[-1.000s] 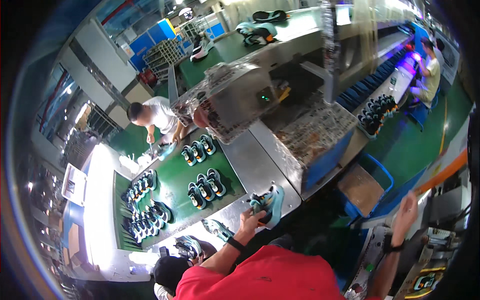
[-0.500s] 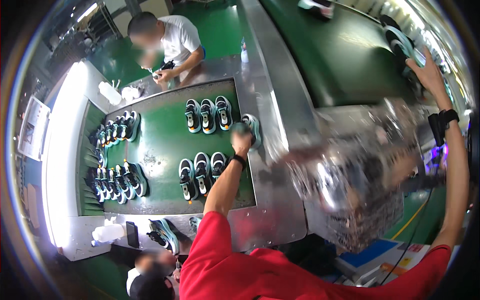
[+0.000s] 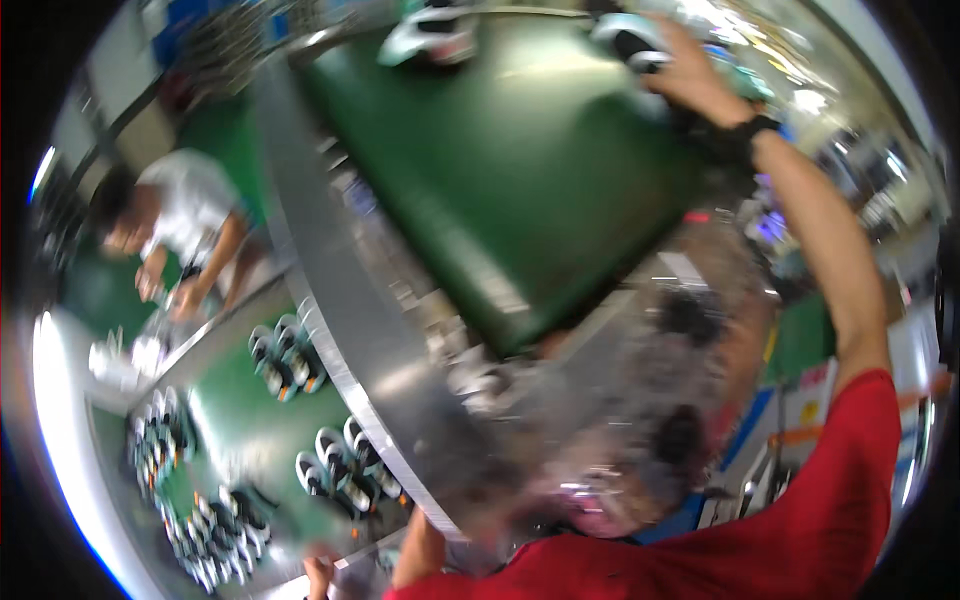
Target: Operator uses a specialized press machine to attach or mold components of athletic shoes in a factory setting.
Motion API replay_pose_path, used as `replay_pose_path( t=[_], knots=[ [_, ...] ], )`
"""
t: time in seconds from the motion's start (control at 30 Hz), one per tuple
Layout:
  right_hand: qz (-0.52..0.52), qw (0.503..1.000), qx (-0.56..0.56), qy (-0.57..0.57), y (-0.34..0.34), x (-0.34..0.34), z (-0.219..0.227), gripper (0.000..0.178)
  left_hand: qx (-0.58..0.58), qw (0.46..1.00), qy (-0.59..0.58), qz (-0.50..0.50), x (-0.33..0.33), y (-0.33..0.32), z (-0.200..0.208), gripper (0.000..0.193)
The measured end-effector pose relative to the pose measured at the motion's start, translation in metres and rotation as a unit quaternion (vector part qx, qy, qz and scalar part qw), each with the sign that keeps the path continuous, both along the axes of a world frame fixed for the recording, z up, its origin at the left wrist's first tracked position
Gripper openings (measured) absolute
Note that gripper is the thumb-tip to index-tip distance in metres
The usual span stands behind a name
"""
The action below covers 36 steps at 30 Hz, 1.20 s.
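Observation:
My right hand (image 3: 690, 78) reaches to the far right end of the upper green belt. Its fingers are closed round a sneaker (image 3: 632, 42) with black and pale blue-white parts, blurred by motion. My left forearm (image 3: 422, 555) comes up at the bottom beside the metal rail (image 3: 375, 400). The rail hides its hand, so the fingers and anything in them do not show. Nearest to that arm, a row of black, white and teal sneakers (image 3: 340, 468) stands on the lower green surface (image 3: 235, 400). Two more sneakers (image 3: 287, 355) stand farther up it.
On the upper green belt (image 3: 540, 190) another light sneaker (image 3: 432, 38) lies at the far edge. Crumpled clear plastic (image 3: 620, 430) bulges before me. Several sneakers (image 3: 215, 530) line the lower surface's left. A co-worker (image 3: 190, 220) sits at left; another person's hand (image 3: 318, 570) shows at bottom.
The view has swung right, bringing more of the upper belt in. My left hand, earlier at a sneaker by the lower surface's edge, has gone behind the rail. My right hand stays on its sneaker.

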State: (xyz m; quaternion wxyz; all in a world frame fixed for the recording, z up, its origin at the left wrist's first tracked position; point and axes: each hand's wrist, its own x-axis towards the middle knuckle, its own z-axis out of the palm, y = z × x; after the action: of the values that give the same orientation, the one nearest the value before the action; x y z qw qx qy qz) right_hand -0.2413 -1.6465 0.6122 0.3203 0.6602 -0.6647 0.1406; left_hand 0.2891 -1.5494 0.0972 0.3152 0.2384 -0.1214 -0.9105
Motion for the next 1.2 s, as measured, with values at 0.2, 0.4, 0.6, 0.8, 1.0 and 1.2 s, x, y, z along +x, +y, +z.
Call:
replay_pose_path(
  t=[0.2, 0.4, 0.6, 0.8, 1.0, 1.2],
  knots=[
    [0.048, 0.981, -0.119, -0.147, 0.127, 0.139, 0.100, 0.083, -0.236, 0.914, -0.064, -0.323, -0.069, 0.121, 0.200, 0.062],
    [0.063, 0.813, -0.210, -0.539, 0.345, 0.222, 0.083, 0.062, -0.381, 0.864, 0.248, -0.216, -0.184, 0.163, 0.328, 0.090],
    [-0.040, 0.695, -0.306, -0.649, 0.509, 0.280, -0.006, 0.040, -0.287, 0.849, 0.284, -0.340, -0.205, 0.278, 0.377, 0.071],
    [-0.337, 0.677, -0.474, -0.450, 0.705, 0.365, -0.105, 0.048, -0.169, 0.763, 0.271, -0.562, -0.188, 0.423, 0.357, 0.054],
    [-0.363, 0.550, -0.612, -0.436, 0.807, 0.472, -0.158, 0.072, -0.353, 0.652, 0.225, -0.632, -0.135, 0.586, 0.346, 0.055],
    [-0.422, 0.404, -0.732, -0.349, 0.939, 0.567, -0.209, 0.058, -0.398, 0.430, 0.267, -0.765, -0.100, 0.727, 0.324, 0.070]
  ],
)
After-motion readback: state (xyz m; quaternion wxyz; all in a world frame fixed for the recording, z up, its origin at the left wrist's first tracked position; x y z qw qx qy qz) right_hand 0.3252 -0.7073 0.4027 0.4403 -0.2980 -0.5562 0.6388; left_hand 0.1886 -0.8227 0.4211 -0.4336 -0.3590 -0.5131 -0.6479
